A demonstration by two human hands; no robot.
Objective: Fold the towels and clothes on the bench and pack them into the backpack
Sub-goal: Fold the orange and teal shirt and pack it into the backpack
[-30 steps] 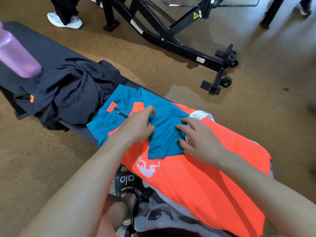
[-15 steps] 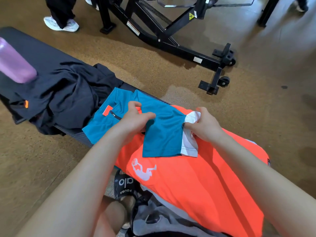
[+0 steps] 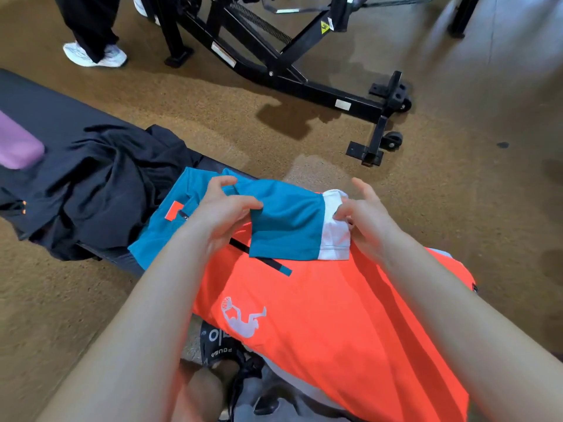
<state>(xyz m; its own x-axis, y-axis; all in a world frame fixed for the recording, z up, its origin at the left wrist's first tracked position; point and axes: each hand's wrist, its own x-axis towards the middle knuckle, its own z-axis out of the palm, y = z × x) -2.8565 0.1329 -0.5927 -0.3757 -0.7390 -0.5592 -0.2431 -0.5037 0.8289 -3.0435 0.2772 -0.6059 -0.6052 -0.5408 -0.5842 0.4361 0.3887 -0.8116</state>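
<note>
An orange shirt [image 3: 335,324] with a white figure print and teal sleeves lies spread over the black bench [image 3: 45,114]. My left hand [image 3: 225,208] pinches the left edge of a teal sleeve flap [image 3: 286,226] and holds it a little above the orange body. My right hand [image 3: 362,214] pinches the flap's white cuff [image 3: 333,239], with its other fingers spread upward. A crumpled black garment [image 3: 100,184] lies on the bench to the left. A grey bag [image 3: 274,400] shows at the bottom edge, mostly hidden under the shirt.
A purple bottle [image 3: 16,144] stands on the bench at far left. A black machine frame [image 3: 289,71] with small wheels stands on the brown floor beyond. A person's legs and white shoes [image 3: 94,53] are at top left. My sandalled foot [image 3: 217,345] is beside the bench.
The teal sleeve has been folded in over the orange body. My right hand went from flat on the cloth to pinching the white cuff. Both hands now lift the flap slightly.
</note>
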